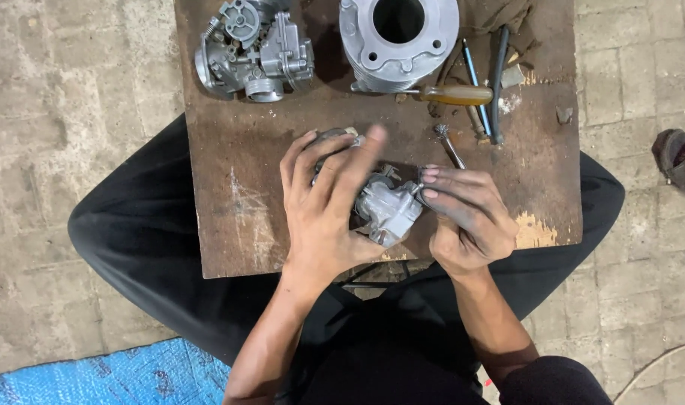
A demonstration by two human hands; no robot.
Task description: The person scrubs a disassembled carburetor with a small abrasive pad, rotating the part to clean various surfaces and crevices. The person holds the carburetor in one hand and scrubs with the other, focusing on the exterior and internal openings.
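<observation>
Left hand: the left hand [323, 214] lies spread over a small grey metal carburettor part [387, 210], fingers wrapped across its top and near side, gripping it against the board.
Right hand: the right hand [466, 217] meets the same part from the other side, fingertips [430, 180] bunched and pinched at its edge; whether they clasp a small piece there cannot be told.
Held part: the carburettor part sits between the two hands, low over the near edge of a worn brown wooden board [237, 165] resting across the person's lap.
Beyond the left hand: a complete grey carburettor [252, 49] stands at the far side of the board, well apart from the fingers.
Beyond both hands: a finned metal engine cylinder [398, 37] with a round bore stands beside the carburettor.
Beyond the right hand: a wooden-handled tool [455, 94] lies against the cylinder, with a slim blue tool [476, 86] and a black rod [497, 75] just beside it; a small metal screw piece [447, 142] lies near the fingertips.
Below the left forearm: a blue tarpaulin [125, 375] covers part of the paved floor [72, 112].
</observation>
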